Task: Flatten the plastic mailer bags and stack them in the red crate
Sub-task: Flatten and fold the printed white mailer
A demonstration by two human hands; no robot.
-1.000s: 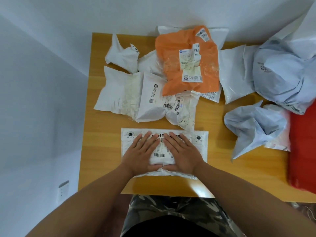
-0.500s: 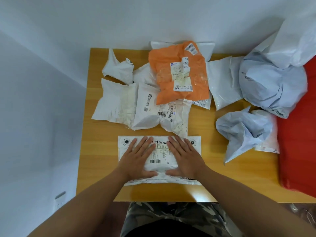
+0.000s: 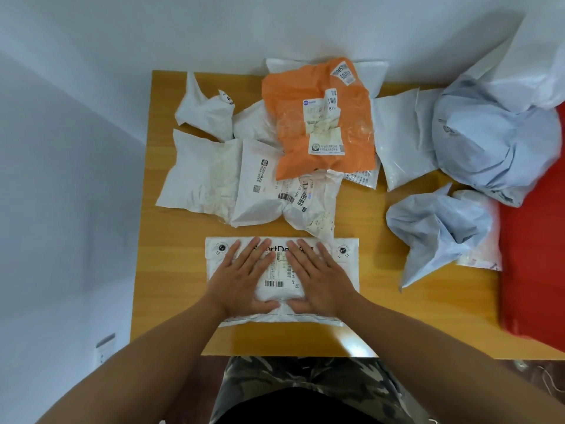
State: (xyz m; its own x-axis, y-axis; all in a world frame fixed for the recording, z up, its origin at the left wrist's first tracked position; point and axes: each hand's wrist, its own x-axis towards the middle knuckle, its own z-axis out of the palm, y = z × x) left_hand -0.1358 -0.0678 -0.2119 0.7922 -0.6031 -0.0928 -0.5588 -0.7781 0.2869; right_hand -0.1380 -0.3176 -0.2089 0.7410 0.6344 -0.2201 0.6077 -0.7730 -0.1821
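White plastic mailer [image 3: 342, 270] lay flat on the wooden table [image 3: 382, 307], directly under both hands, near the table's front edge. Left hand [image 3: 241, 281] rested palm-down on the mailer's left half, fingers straight and slightly spread. Right hand [image 3: 318, 280] lay palm-down on the right half, fingers likewise straight and spread. Neither hand gripped anything; both pressed flat. Thumbs pointed toward each other and nearly met at the mailer's near edge. Between the two hands a printed shipping label [image 3: 279, 272] with a barcode showed. Dark lettering ran along the mailer beyond the fingertips, partly covered.

Beyond the fingertips: a crumpled white bag with barcode labels [image 3: 275, 194], its near end just beside the flat mailer's far edge. Beyond and left of the left hand: a second white bag [image 3: 198, 175], and past it a small twisted white bag [image 3: 204, 114]. Beyond the right hand, farther off: an orange mailer [image 3: 318, 117] lying on top of the white ones, with white labels stuck on it.

Right of the right hand, well apart: a crumpled pale grey-blue bag [image 3: 434, 234]. Beyond that one: a larger bulging grey-blue bag [image 3: 495, 142], with a flat white bag [image 3: 400, 148] on its left. Red crate [image 3: 532, 258] sat at the far right past the grey-blue bags; only part of it in view, edge blurred, and the large grey-blue bag overlapped its far corner. Could not tell what was inside.
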